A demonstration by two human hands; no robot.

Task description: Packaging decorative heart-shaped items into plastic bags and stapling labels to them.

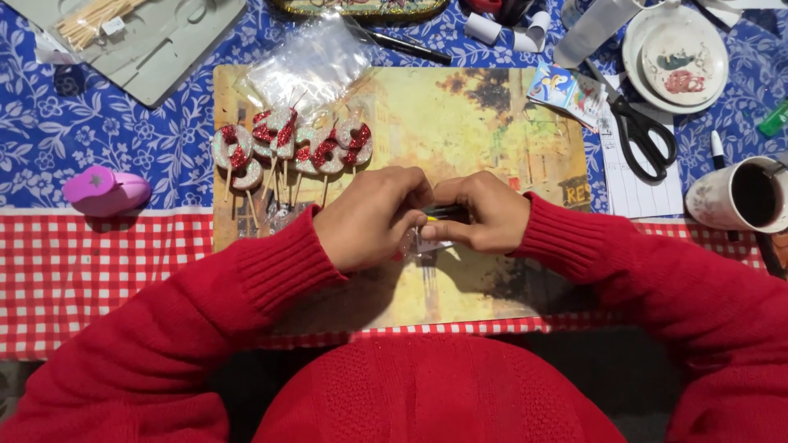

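**Hands Closed on Small Black Item at Mat Centre**

Red sleeves (246, 287) lead to both hands. Left hand (373, 217) and right hand (484, 213) pinch one small black-and-yellow item (443, 212) over the picture placemat (492, 123). Glittered stick toppers (287, 148) lie just beyond.

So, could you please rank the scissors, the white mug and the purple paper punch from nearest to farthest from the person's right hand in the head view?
From the right hand:
1. Scissors, up and to its right, on white paper.
2. White mug, farther right, at the table's edge.
3. Purple paper punch, far on the left, beyond the left hand.
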